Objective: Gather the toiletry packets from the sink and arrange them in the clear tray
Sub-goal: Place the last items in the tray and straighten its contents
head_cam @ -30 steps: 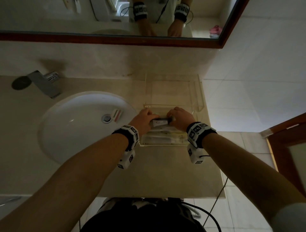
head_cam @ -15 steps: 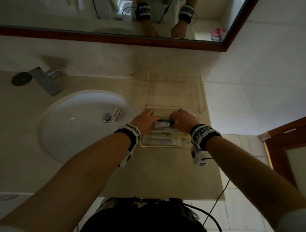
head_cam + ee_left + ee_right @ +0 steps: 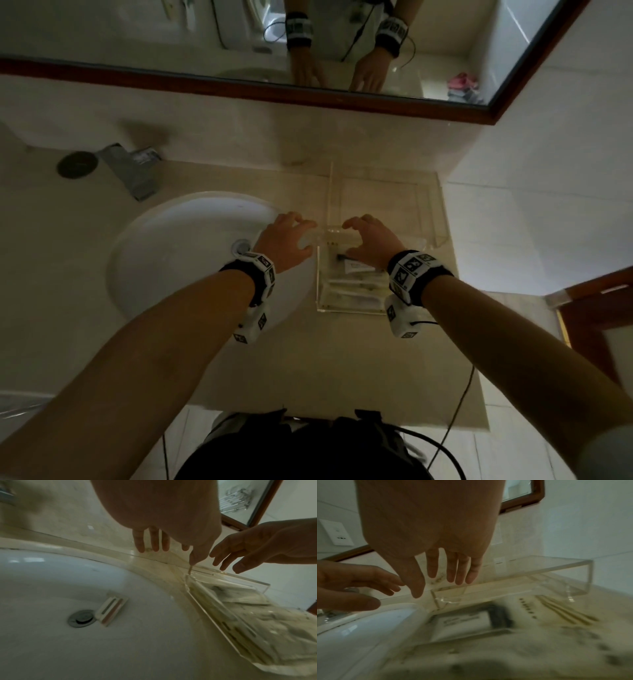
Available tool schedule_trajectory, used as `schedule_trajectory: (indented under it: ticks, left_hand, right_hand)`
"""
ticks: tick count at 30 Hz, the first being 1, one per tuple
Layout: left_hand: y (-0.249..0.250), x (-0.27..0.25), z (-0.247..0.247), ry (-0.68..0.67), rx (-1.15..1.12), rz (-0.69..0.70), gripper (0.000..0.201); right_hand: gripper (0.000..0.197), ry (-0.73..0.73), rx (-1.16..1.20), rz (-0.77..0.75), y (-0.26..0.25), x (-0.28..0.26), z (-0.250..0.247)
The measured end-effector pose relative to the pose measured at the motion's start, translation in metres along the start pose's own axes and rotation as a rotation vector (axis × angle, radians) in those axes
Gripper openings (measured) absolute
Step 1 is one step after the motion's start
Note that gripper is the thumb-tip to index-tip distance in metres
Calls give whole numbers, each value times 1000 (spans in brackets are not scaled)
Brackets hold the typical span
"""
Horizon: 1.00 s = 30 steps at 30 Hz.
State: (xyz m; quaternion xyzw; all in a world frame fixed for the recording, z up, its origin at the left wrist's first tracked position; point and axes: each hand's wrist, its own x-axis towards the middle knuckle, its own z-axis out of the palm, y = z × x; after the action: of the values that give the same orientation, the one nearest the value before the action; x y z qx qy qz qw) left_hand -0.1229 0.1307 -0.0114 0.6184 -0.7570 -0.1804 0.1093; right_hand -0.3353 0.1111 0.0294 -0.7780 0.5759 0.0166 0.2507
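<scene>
The clear tray (image 3: 320, 274) stands on the counter right of the white sink (image 3: 171, 240), its lid (image 3: 383, 202) swung open behind it. Several pale packets (image 3: 356, 286) lie inside, a small white one with a black end (image 3: 467, 622) on top. One striped packet (image 3: 111, 609) lies in the basin beside the drain (image 3: 81, 618). My left hand (image 3: 287, 240) hovers over the sink's right rim, fingers spread and empty. My right hand (image 3: 371, 243) hovers over the tray's far end, fingers relaxed and empty. The two hands are apart.
A metal faucet (image 3: 132, 168) stands at the sink's back left. A wood-framed mirror (image 3: 239, 85) runs along the wall above. The counter (image 3: 342, 359) ends at its front edge close to my body, and a tiled wall (image 3: 531, 205) closes the right side.
Both hands have let go of the small black-ended packet, which now lies in the tray. They have lifted and parted, the left one drifting left over the sink rim.
</scene>
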Motion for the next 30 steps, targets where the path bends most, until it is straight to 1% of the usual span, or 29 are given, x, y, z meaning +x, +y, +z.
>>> schedule_trajectory:
  ticks: [5,9,13,19,24,27,30]
  left_hand:
    - [-47,-16,-18,-44,3,-184,65]
    - [-84,-27,-21,-75,-85,-298,74]
    - [-109,-30,-19,-79,-179,-386,76]
    - [-147,-25,-8,-149,-293,-461,78]
    - [-178,-13,0,-210,-337,-500,81]
    - [-193,-3,7,-265,-416,-506,82]
    - [-212,11,29,-346,-509,-500,81]
  right_hand:
    - [59,-39,19,-33,-48,23,12]
    - [61,-71,29,-28,-77,40,25]
    - [62,-127,20,-4,-98,58,40]
    - [67,-216,60,118,-122,89,65]
    - [67,-248,91,251,-134,118,91]
    - [63,-298,130,339,-140,133,103]
    - [57,-318,186,432,-143,145,117]
